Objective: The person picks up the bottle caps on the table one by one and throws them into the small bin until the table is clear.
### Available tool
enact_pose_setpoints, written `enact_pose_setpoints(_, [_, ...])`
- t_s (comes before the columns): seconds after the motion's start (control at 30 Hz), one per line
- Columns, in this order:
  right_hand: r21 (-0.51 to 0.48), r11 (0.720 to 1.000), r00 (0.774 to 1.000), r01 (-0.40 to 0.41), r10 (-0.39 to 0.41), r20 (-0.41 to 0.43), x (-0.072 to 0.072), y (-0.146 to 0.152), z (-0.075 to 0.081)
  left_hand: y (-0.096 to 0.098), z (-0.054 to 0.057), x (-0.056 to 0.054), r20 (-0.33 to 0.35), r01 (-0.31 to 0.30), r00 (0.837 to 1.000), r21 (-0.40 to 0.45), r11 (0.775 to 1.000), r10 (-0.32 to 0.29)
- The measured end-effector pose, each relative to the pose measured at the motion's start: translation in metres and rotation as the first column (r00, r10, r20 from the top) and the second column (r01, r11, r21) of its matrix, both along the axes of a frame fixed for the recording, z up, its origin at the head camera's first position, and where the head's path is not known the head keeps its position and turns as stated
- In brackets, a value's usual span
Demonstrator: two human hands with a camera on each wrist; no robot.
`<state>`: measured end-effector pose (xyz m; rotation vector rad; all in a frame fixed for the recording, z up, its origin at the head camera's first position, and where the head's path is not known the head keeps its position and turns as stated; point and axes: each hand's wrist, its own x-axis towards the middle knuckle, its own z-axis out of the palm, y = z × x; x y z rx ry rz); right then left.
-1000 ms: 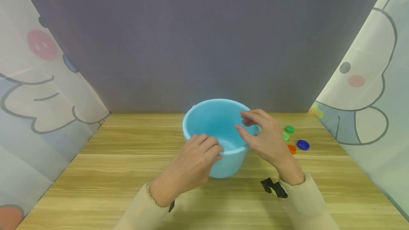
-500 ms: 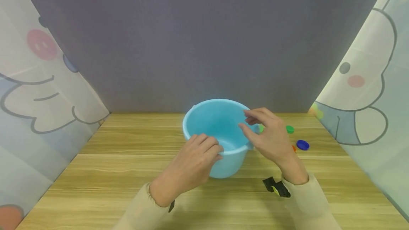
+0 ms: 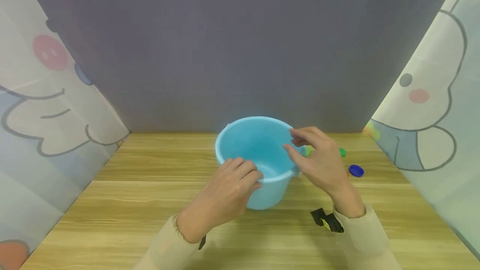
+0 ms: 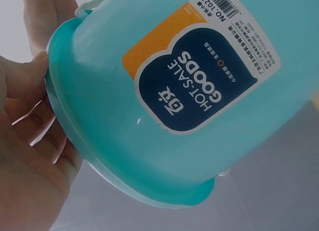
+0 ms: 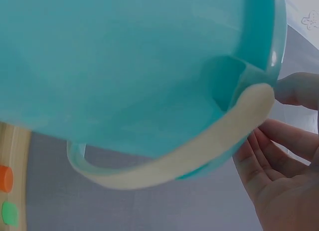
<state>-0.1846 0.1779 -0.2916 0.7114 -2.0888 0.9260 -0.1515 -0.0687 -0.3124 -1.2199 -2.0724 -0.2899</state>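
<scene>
A light blue plastic bucket (image 3: 268,193) stands upright on the table, its inside in view from above. My left hand (image 3: 228,188) grips the near rim, fingers curled over the edge; in the left wrist view the thumb lies on the outside, close to a printed label (image 4: 194,86). My right hand (image 3: 318,161) is over the bucket's right rim, thumb and fingers spread apart with nothing between them. In the right wrist view, a cream handle (image 5: 189,153) hangs along the bucket's side, close to the right fingertips; whether they touch the bucket, I cannot tell.
Right of the bucket lie several coloured caps: a dark blue one (image 3: 356,171), a green one (image 3: 343,152) and an orange one (image 5: 5,178), partly hidden behind the right hand in the head view. A grey panel (image 3: 240,53) rises behind the wooden table (image 3: 150,203).
My right hand has drifted slightly to the right, away from the bucket's middle, and now covers more of the caps. The left hand and the bucket have stayed in place.
</scene>
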Motion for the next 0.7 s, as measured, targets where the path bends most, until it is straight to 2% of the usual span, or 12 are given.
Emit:
enact_pose_setpoints(0.33, [0.002,1.0,1.0,0.004,-0.004,-0.011,-0.003,0.016,0.004,-0.001,-0.001,-0.001,0.028,0.02,0.999,0.021,1.0,-0.021])
enact_pose_setpoints(0.7, [0.039,0.996,0.997,0.081,-0.08,-0.009,-0.005,0.03,0.004,-0.001,-0.001,0.0,0.031,0.025,0.999,0.029,0.999,-0.026])
